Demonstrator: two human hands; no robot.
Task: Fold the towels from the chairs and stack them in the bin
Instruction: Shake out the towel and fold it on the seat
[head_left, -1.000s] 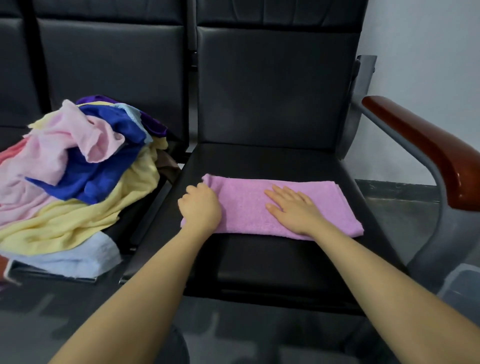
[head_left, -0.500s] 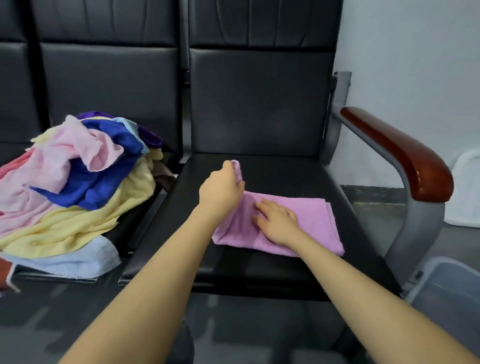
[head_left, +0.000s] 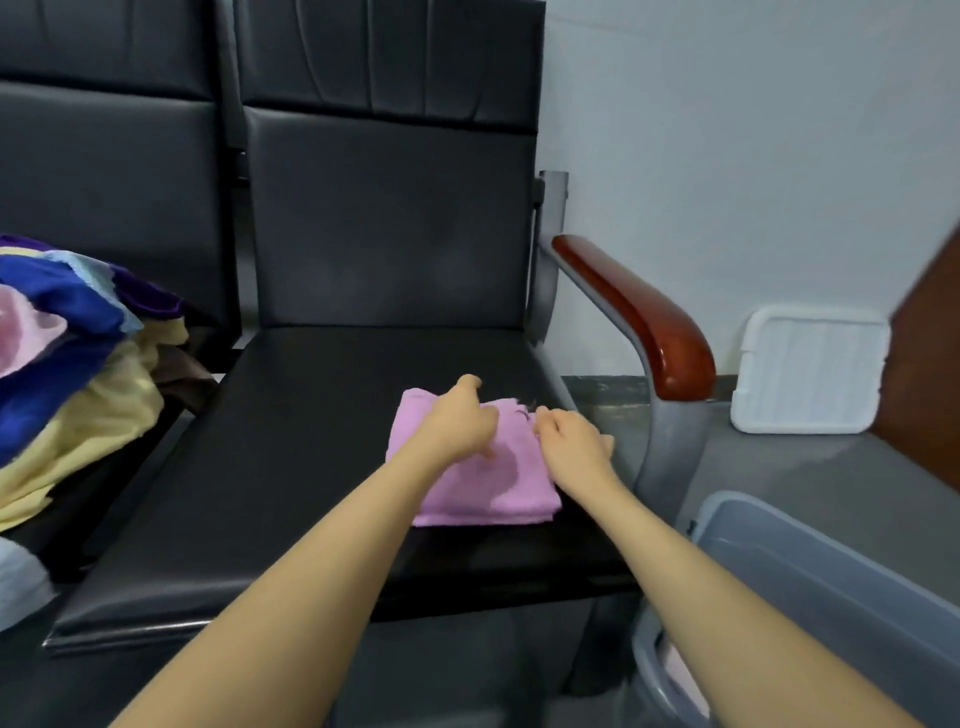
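A pink towel (head_left: 483, 493) lies folded into a small square on the right part of the black chair seat (head_left: 322, 467). My left hand (head_left: 460, 426) rests on top of it with curled fingers holding the folded-over layer near the far right corner. Beside it, my right hand (head_left: 571, 447) pinches the towel's right edge with curled fingers. The grey bin (head_left: 810, 566) stands on the floor at the lower right, below the chair's armrest. A pile of unfolded towels (head_left: 78, 364) in blue, yellow, pink and purple sits on the chair to the left.
A red-brown wooden armrest (head_left: 644, 322) on a grey metal frame borders the seat on the right. A white lid (head_left: 810, 369) leans against the wall behind the bin. A brown panel (head_left: 930, 374) stands at the far right.
My left hand carried the towel's left half over to the right, so the towel is now half as wide. My right hand slid from the towel's middle to its right edge. The view turned right.
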